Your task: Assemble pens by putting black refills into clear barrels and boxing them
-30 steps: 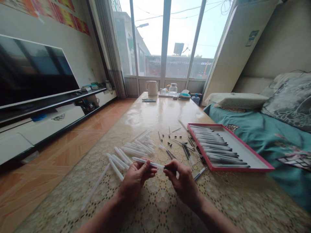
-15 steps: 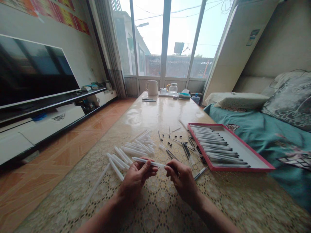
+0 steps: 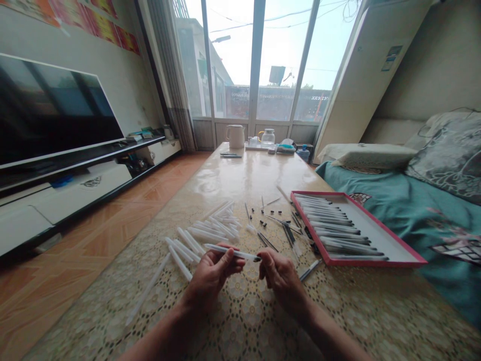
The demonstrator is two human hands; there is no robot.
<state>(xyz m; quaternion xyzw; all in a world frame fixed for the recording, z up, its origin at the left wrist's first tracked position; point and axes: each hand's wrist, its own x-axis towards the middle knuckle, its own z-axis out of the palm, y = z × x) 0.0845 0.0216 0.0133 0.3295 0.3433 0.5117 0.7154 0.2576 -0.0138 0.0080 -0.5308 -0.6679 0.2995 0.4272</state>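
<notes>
A pen with a translucent white barrel [image 3: 240,254] lies across the fingers of my left hand [image 3: 212,271], pinned under the thumb, its pointed end to the left. At its right end sits a small black end plug [image 3: 257,259]. The curled thumb and fingers of my right hand [image 3: 278,273] are closed at that plug; the fingertips partly hide the contact. Just beyond my left hand is a pile of white pen barrels [image 3: 216,225]. Beyond my right hand lie dark refills [image 3: 288,234] and several small black plugs [image 3: 263,223].
A red-rimmed box [image 3: 376,263] with a row of pens stands at the right. One pen [image 3: 310,269] lies beside my right wrist. At the table's far end are a pitcher [image 3: 235,136], a glass jug [image 3: 268,136] and a tissue pack [image 3: 286,146].
My right hand has shifted slightly right along the pen's end, and the black plug has come into view there. My left hand and the pen have stayed in place.
</notes>
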